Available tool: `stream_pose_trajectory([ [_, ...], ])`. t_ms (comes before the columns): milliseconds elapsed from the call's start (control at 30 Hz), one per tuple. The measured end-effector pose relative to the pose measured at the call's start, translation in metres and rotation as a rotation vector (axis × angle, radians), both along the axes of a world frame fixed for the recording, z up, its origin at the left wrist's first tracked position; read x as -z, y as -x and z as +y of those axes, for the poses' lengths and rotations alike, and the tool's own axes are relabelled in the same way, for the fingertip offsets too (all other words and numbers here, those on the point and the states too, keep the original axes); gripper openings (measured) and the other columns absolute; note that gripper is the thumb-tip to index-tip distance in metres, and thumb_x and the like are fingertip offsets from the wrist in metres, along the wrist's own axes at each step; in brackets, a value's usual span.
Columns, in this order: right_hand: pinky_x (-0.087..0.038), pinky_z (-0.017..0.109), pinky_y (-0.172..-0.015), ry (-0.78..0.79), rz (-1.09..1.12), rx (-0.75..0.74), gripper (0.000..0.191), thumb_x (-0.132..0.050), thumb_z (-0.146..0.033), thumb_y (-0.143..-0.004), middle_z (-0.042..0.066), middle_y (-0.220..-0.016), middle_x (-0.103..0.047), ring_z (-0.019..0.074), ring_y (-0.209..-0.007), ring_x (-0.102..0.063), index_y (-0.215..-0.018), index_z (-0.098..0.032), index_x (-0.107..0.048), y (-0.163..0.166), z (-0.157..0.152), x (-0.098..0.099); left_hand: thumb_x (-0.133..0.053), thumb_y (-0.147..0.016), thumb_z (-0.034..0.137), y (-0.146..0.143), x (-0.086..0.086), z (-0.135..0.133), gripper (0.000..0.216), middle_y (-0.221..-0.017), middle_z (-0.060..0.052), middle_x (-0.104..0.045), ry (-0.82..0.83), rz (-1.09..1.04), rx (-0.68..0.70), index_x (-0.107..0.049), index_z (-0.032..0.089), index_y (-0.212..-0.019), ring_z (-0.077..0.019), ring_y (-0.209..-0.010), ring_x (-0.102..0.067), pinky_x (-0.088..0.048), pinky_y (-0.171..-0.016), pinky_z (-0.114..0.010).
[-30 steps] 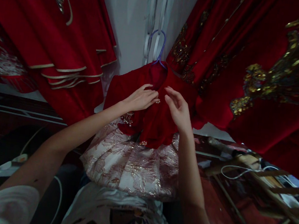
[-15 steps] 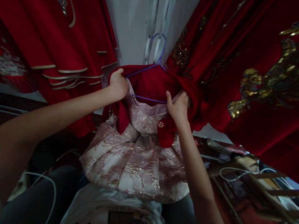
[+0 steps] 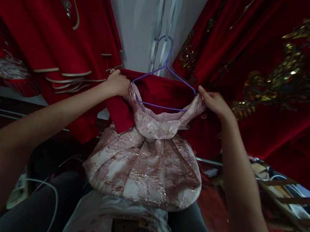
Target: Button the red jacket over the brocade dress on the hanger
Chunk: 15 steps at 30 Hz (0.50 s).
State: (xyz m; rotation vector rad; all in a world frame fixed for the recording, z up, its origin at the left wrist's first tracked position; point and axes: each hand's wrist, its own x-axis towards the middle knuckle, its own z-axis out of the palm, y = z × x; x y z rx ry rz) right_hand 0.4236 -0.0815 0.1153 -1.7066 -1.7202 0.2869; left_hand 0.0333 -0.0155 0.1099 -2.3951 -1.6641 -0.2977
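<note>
One L grip (image 3: pixel 118 84) + one R grip (image 3: pixel 214 102) clamped on red jacket (image 3: pixel 156 89), w/ purple hanger (image 3: pixel 167 60) in pink dress (image 3: pixel 149 160)

From head height, the single view faces forward and steeply down, past the wearer's printed T-shirt (image 3: pixel 125 217) to the brocade dress (image 3: pixel 148 168) close in front.

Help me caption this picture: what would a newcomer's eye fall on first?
Probably the shiny pink-and-white dress in the centre, on a purple hanger, with the left hand and right hand at its shoulders. Next, perhaps, the gold sequins glinting at upper right on deep red cloth.
</note>
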Motion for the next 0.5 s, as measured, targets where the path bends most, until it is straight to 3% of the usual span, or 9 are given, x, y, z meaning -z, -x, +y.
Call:
stream_pose_trajectory([
  [100, -0.044, 0.029, -0.058, -0.054, 0.277, -0.102, 0.061, -0.043, -0.076, -0.079, 0.002, -0.057, -0.059, 0.0175, -0.059, -0.057, -0.066, -0.019, -0.061, -0.007, 0.001, 0.014, -0.056, -0.074, 0.038, 0.014, -0.006, -0.003, 0.038, -0.091, -0.013, -0.069, 0.19, -0.048, 0.001, -0.066, 0.01, -0.098, -0.0299, -0.091, -0.065, -0.042, -0.089, -0.039],
  [200, -0.047, 0.028, -0.061, -0.227, 0.364, -0.155, 0.046, -0.052, -0.065, -0.082, 0.001, -0.068, -0.065, 0.0158, -0.063, -0.059, -0.08, -0.021, -0.065, -0.004, -0.004, 0.027, -0.049, -0.08, 0.043, 0.026, -0.004, -0.002, 0.04, -0.092, -0.009, -0.069, 0.318, -0.293, 0.177, -0.065, 0.013, -0.099, -0.0227, -0.085, -0.064, -0.048, -0.078, -0.031],
  [333, -0.049, 0.03, -0.077, -0.527, 0.158, -0.124, 0.03, -0.058, -0.049, -0.085, 0.004, -0.091, -0.07, 0.0185, -0.082, -0.063, -0.095, -0.022, -0.068, 0.004, -0.019, 0.034, -0.047, -0.082, 0.056, 0.042, 0.011, 0.001, 0.049, -0.095, -0.006, -0.07, 0.255, -0.501, 0.369, -0.068, 0.016, -0.101, -0.0199, -0.088, -0.063, -0.049, -0.081, -0.029],
  [500, -0.045, 0.037, -0.093, -0.653, -0.099, -0.051, 0.026, -0.054, -0.042, -0.089, 0.007, -0.099, -0.071, 0.0236, -0.101, -0.061, -0.099, -0.024, -0.068, 0.008, -0.026, 0.036, -0.054, -0.077, 0.063, 0.046, 0.03, -0.006, 0.057, -0.102, -0.008, -0.073, 0.061, -0.707, 0.322, -0.072, 0.015, -0.103, -0.0253, -0.095, -0.063, -0.05, -0.083, -0.031],
])
